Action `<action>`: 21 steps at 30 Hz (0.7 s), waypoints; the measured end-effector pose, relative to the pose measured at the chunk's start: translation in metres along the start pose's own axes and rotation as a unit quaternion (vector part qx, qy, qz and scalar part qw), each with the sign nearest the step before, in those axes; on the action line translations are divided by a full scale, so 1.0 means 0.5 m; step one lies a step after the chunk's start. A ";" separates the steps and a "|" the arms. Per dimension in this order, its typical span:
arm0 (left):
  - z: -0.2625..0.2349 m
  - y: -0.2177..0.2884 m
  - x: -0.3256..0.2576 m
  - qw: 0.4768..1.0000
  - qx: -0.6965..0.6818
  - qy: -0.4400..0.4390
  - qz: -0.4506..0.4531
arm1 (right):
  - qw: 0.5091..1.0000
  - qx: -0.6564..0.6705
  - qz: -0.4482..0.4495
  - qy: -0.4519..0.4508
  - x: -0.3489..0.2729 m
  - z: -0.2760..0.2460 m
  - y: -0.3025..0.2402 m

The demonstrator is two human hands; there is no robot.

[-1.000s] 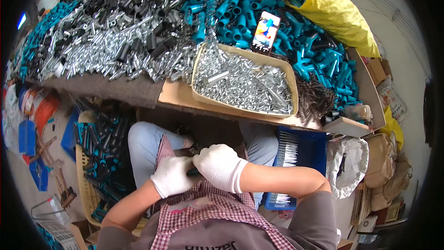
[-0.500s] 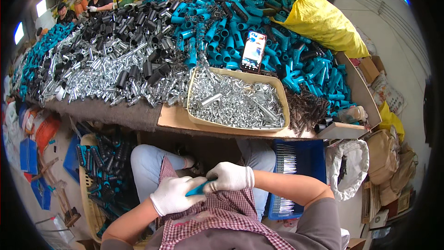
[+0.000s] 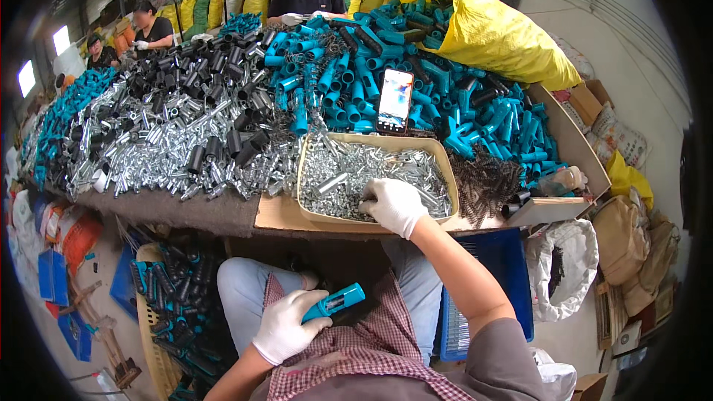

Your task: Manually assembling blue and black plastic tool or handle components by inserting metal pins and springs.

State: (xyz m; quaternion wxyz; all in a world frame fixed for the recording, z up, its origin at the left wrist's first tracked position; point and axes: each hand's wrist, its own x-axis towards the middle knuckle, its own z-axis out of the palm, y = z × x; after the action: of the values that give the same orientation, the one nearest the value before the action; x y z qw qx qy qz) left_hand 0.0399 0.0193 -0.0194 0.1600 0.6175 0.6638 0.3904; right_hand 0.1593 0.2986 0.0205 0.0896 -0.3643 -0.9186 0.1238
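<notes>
Over my lap, my gloved left hand [image 3: 288, 325] is closed around a teal plastic handle [image 3: 344, 298], its tubular end pointing up and to the right. My gloved right hand [image 3: 394, 205] reaches into a cream tray [image 3: 303, 178] of small silver metal parts [image 3: 349, 160]. Its fingers are bent down among the parts; whatever they pinch is hidden. A larger silver tube [image 3: 331, 183] lies on the parts left of that hand. Behind the tray, a lit phone [image 3: 395, 101] leans against a heap of teal handles [image 3: 356, 89].
Silver tubes [image 3: 163, 130] and black sleeves [image 3: 215, 104] cover the table's left side. Dark springs [image 3: 486, 182] lie right of the tray. Below stand a basket of finished-looking handles [image 3: 174, 289], a blue crate [image 3: 512, 252] and a white sack [image 3: 575, 260]. People [image 3: 308, 0] work across the table.
My right hand has left the teal handle and moved forward into the tray. My left hand keeps the handle, now more exposed. The view has shifted slightly.
</notes>
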 end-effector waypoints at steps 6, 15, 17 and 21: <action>-0.006 -0.006 -0.001 1.000 0.003 0.003 -0.012 | 0.990 0.108 -0.045 0.073 0.009 0.010 0.040; -0.018 -0.030 0.011 0.997 0.075 0.017 0.028 | 0.908 0.414 -0.047 -0.051 -0.079 -0.029 -0.054; -0.030 -0.016 0.023 0.990 0.132 -0.004 0.049 | 0.884 0.440 -0.052 -0.147 -0.108 -0.020 -0.089; -0.036 0.007 0.037 0.987 0.155 -0.034 0.041 | 0.922 0.327 -0.168 -0.124 -0.135 0.028 -0.108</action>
State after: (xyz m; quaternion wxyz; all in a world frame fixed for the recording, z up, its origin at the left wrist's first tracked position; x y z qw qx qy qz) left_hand 0.0265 0.0308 -0.0001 0.0692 0.6743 0.6847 0.2677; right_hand 0.1692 0.2115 0.0178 0.1084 -0.1365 -0.8787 0.4444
